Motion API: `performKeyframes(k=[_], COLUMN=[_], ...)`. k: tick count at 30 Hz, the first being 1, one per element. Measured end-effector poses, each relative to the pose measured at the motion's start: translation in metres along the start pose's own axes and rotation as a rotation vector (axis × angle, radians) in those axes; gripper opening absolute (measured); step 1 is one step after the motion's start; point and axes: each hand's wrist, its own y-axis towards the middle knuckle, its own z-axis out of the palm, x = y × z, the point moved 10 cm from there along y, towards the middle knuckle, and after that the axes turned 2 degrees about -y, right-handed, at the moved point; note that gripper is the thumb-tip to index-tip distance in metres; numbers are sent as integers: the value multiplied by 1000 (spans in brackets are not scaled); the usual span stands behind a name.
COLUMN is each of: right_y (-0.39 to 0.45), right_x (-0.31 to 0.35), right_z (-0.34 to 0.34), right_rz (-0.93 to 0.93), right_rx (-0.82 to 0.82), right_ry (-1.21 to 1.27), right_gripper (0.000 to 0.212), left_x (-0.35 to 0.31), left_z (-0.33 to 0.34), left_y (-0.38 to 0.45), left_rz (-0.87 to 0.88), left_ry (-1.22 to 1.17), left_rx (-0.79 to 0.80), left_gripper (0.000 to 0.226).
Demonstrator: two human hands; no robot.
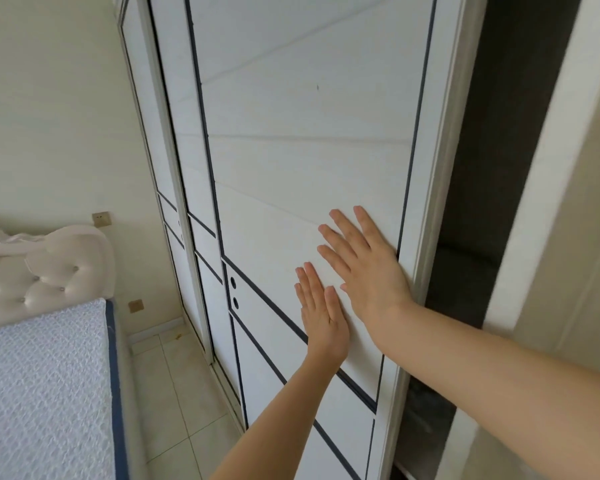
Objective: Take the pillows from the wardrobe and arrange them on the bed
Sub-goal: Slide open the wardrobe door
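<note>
Left hand: the left hand (321, 311) lies flat against the white wardrobe door (302, 161), just below centre of the frame; its fingers are straight and close together, pointing up and a little left, holding nothing.
Right hand: the right hand (364, 268) is pressed flat on the same door, just above and to the right of the left hand, near the door's right edge; its fingers are straight and spread apart, and the heel of the palm sits close to the door's right frame.
Arms: both forearms are bare and reach in from the lower right of the frame.
Wardrobe door: a white sliding panel with thin dark blue lines, filling the centre of the frame; two small round dark holes show on it left of the left hand.
Wardrobe opening: a dark gap (492, 202) runs down the frame to the right of the door's edge; the inside is shadowed and blurred.
Pillows: I cannot tell whether any lie in the dark gap; none can be made out.
Second door: another white panel (168, 161) sits behind the first, further left.
Bed: the bed (45, 386) is at the lower left, a quilted white mattress with a dark blue edge.
Headboard: a cream tufted headboard (45, 278) stands at the far end of the mattress, against the wall.
Floor: pale tiles (174, 386) run between the bed and the wardrobe.
Wall: two small switch or socket plates (102, 219) sit on the cream wall beside the headboard.
</note>
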Motion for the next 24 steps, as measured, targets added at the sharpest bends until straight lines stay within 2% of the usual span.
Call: performKeyframes(k=[6,14,24], right_y=[42,102,175], right_x=[15,37,66], right_z=[-2,-8,-15], right_rz=[-3,-20,-24], right_rx=[6,24,-1], right_ry=[5,16,25], right_gripper=[77,71,71], left_x=[30,56,107], left_z=[-15,-40,-65], left_y=[32,80,138], left_rz=[-39,40,-42], left_ry=[-47,-30,-29], left_rx=[8,51,35], left_gripper=[57,54,57])
